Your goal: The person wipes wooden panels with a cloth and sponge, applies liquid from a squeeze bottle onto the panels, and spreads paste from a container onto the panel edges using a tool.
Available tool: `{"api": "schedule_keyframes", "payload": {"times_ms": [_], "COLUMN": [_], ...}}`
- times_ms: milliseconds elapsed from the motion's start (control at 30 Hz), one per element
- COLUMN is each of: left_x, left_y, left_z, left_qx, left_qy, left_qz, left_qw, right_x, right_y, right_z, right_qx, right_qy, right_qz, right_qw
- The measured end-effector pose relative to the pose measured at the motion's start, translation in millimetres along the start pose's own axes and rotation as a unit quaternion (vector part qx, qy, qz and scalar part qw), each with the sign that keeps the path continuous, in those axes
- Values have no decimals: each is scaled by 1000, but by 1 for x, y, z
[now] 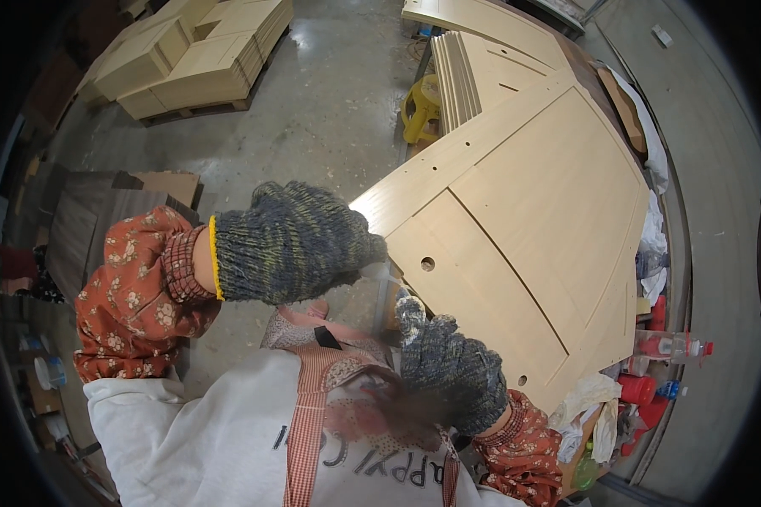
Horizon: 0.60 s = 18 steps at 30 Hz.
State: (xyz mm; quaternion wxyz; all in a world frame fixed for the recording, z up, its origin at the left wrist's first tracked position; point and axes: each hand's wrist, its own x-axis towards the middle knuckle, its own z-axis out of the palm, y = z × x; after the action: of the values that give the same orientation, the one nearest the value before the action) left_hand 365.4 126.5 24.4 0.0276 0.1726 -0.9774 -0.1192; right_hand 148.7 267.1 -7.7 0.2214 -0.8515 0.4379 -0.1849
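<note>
Two hands, each in a dark grey-green knitted glove, work beside one large, pale cream, wood-look panel with straight grooves [558, 203]. The left hand [296, 245], its glove edged with a yellow cuff, has curled fingers at the panel's left corner; whether it grasps the edge cannot be told. The right hand [452, 367] is bent just beside the near edge, one pale-worn fingertip raised toward it; its grasp cannot be told either. Two floral orange-red sleeves [135, 287] cover the forearms.

The panel lies broad face up, to the right of the left hand and beyond the right one. Four round holes show in it: two larger along the near side, two small along the far left side. What bears it is hidden beneath. Past its far end stands one stack of similar pale panels [458, 84], with one yellow plastic object [423, 110] beside it.

The floor [338, 127] is grey, speckled and partly shiny. At upper left, one wooden pallet [199, 111] carries piled pale boards [203, 63]; dark brown boards [84, 224] lie at left. Along the right side are one clear plastic bottle with a red cap [664, 346], red containers [637, 389] and crumpled white material [654, 224].
</note>
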Motion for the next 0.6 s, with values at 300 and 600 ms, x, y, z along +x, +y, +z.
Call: {"api": "schedule_keyframes", "payload": {"times_ms": [300, 600], "left_x": [7, 10], "left_y": [4, 5], "left_z": [-8, -10], "left_qx": [90, 74], "left_qy": [-43, -18], "left_qz": [-3, 19], "left_qw": [995, 997], "right_x": [27, -7], "right_y": [2, 5], "right_z": [10, 0], "right_qx": [-6, 42], "right_qy": [-61, 106], "right_qz": [35, -73], "right_qw": [998, 991]}}
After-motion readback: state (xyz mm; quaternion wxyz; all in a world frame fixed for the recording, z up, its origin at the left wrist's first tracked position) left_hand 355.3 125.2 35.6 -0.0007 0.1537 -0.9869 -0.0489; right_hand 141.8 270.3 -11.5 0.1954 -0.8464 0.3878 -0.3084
